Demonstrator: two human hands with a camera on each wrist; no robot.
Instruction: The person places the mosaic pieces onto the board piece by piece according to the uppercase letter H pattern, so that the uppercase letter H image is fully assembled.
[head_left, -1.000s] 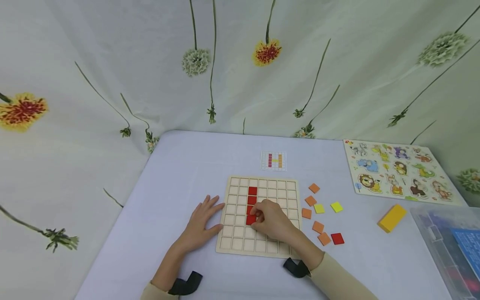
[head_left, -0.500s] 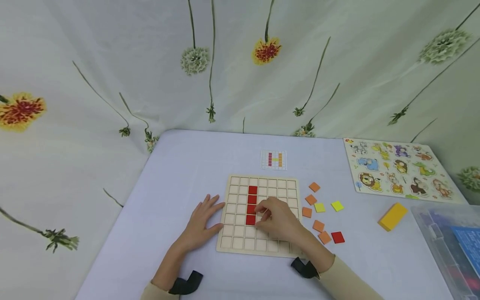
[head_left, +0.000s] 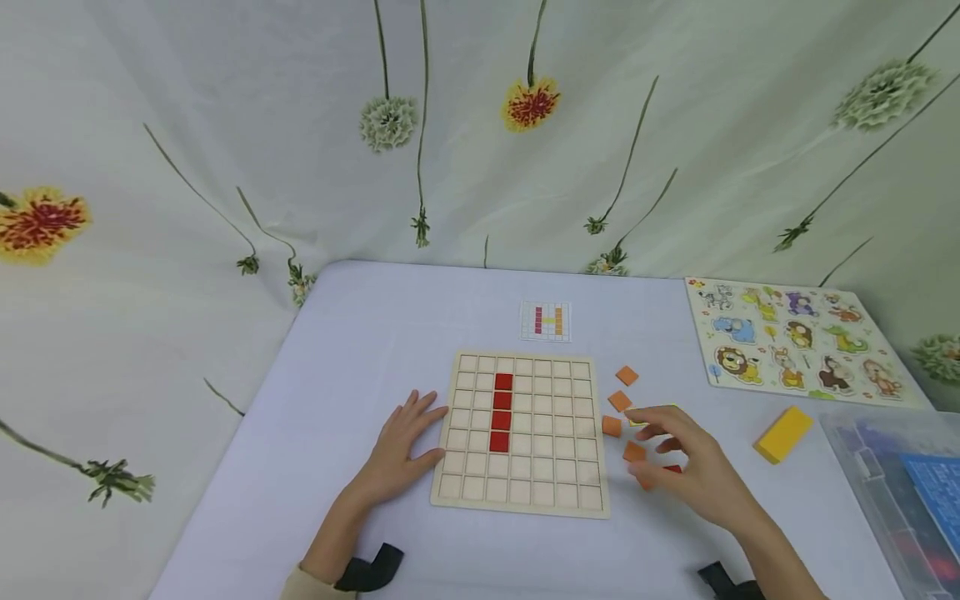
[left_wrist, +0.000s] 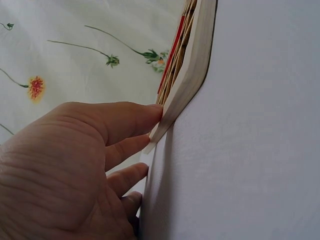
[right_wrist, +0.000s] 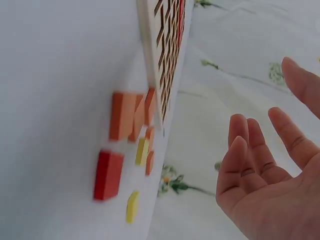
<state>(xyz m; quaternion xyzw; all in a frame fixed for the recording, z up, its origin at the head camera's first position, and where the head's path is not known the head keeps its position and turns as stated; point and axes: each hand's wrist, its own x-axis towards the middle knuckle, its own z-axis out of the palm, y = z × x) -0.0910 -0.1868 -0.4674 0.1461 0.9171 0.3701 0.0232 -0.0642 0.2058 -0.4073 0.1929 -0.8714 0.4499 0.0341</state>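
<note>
While tiles (head_left: 611,426) lie beside board (head_left: 542,470), yellow block (head_left: 783,435) neighbours box (head_left: 879,493).

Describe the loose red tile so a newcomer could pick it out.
Find the grid board on the white table. Right of it lie small scattered tiles. The loose red tile is the only red one there; its neighbours are orange or yellow.

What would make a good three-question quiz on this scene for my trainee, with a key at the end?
1. How many red square tiles sit in the pale wooden grid board?
2. True or false: the left hand touches the board while the right hand holds nothing.
3. What lies just beyond the board's far edge?
a) yellow rectangular block
b) white paper-like card with a coloured pattern
c) clear plastic box

Key: 1. Four. 2. True. 3. b.
</note>
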